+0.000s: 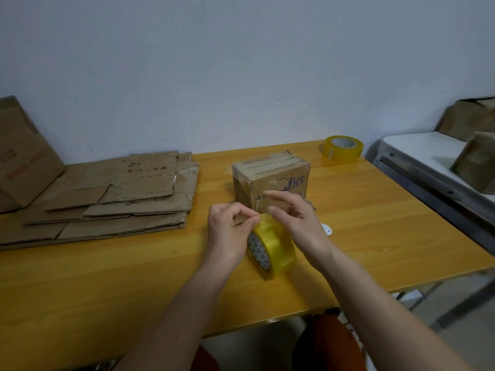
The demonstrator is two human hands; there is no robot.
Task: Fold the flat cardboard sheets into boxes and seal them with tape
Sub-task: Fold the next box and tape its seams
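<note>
We had the yellowish roll of clear packing tape standing on edge on the orange wood-grain desk, just in front of the small taped brown cardboard box. Our left hand pinched the tape's loose end at the top of the roll. Our right hand hovered over the roll, fingers loosely spread, gripping nothing. Flat brown cardboard sheets lay stacked to the left. A second tape roll sat near the far right corner.
</note>
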